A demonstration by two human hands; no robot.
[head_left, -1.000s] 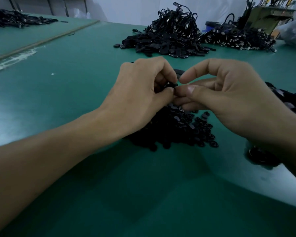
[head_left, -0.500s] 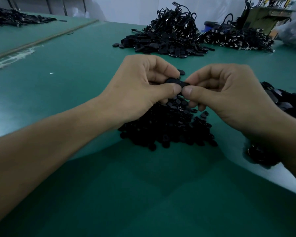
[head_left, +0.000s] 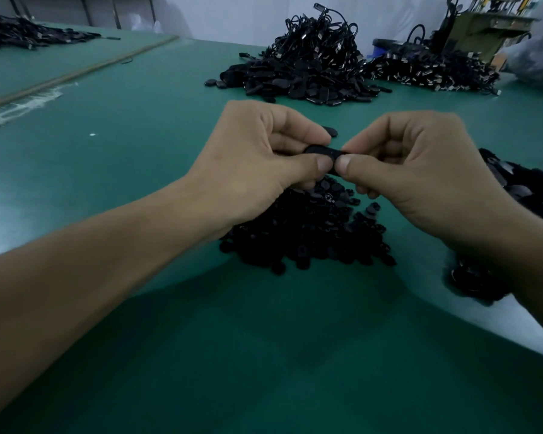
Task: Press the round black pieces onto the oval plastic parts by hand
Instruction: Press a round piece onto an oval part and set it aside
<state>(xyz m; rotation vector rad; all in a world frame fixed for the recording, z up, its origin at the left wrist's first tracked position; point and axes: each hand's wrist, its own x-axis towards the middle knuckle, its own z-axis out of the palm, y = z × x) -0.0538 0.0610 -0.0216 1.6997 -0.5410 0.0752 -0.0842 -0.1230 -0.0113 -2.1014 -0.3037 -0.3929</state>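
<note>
Both hands meet above the table [head_left: 132,126]. Left hand [head_left: 254,164] and right hand [head_left: 420,173] each pinch one end of a dark oval plastic part [head_left: 322,151], thumbs tip to tip at its near edge, other fingers curled. Part is held in the air over the heap of round black pieces [head_left: 308,236]. Judged: pressing step. Seating of the round piece hidden under the thumbs. Next move likely calls for an even, firm squeeze.
</note>
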